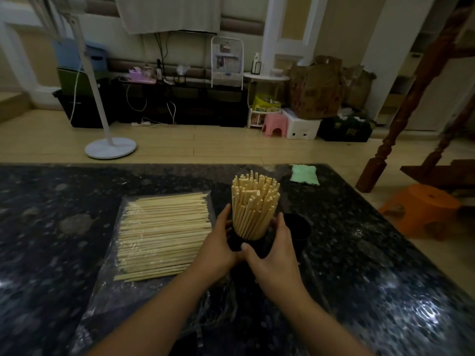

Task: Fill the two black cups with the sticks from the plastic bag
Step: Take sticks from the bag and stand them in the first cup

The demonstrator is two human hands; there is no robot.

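Head view: both hands, left hand [218, 249] and right hand [276, 253], grip 1 full cup [248, 246]; empty cup [298, 228] stands just right, bagged sticks [164, 232] left.

Dark speckled table [359, 265] bears plastic bag [108, 286], two black cups [299, 228], green cloth [304, 174].

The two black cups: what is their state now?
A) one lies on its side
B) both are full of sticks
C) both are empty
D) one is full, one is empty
D: the cup held by both hands is packed with sticks; the second cup beside it holds none.
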